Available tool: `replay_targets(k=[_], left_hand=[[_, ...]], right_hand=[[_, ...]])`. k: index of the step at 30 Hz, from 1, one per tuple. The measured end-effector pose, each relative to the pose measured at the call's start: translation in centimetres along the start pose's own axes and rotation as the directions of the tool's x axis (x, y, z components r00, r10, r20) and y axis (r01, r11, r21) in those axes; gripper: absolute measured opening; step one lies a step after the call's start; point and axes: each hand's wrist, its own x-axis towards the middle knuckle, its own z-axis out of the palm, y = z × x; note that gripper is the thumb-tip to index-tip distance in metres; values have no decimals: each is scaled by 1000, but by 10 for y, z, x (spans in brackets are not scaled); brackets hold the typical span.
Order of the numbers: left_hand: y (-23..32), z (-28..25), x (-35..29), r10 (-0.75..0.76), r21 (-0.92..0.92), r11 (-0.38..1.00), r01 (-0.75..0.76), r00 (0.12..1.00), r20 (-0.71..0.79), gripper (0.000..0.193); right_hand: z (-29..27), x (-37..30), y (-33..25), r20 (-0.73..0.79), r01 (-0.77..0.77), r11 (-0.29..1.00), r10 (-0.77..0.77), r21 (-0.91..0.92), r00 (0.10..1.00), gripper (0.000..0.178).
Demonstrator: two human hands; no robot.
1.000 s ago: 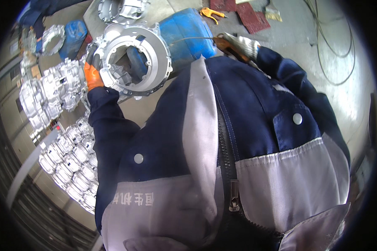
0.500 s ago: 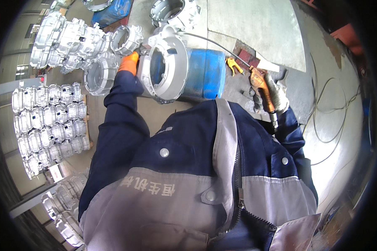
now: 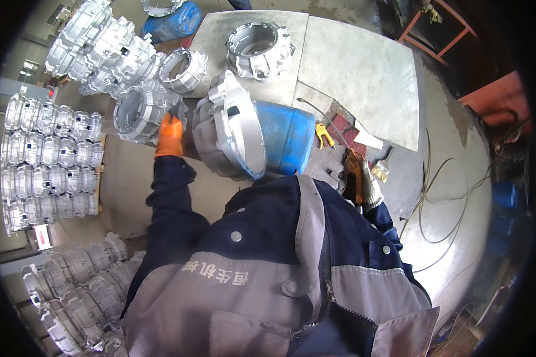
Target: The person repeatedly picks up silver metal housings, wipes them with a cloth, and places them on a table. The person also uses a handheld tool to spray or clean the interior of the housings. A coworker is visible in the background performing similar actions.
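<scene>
One grey steel worktable (image 3: 363,65) carries one blue drum (image 3: 286,137) and two ribbed cast-aluminium housings; the bigger housing (image 3: 229,134) leans on the drum, just right of my left hand (image 3: 170,135), which grips its rim. My right hand (image 3: 361,181) is closed around a tool

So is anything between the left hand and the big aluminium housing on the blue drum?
Nothing visible does. The left hand, in an orange glove, is already against the rear edge of the large aluminium housing, which lies on its side on the blue drum. The right hand is off to the side, apart from it.
</scene>
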Motion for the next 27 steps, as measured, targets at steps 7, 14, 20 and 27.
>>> replay_targets(k=[7, 14, 20, 27], left_hand=[[104, 45, -3, -95, 817, 573, -71, 984, 152, 75], [92, -1, 14, -152, 930, 363, 61, 988, -5, 58], [91, -2, 30, -79, 916, 400, 26, 997, 7, 55], [152, -51, 94, 12, 973, 228, -31, 1000, 29, 68]], right_hand=[[35, 26, 3, 66, -220, 975, 223, -39, 973, 65], [42, 45, 33, 61, -360, 931, 356, 57, 932, 71], [45, 57, 40, 33, -332, 940, 331, 82, 943, 74], [53, 89, 30, 103, -315, 947, 309, 54, 946, 78]])
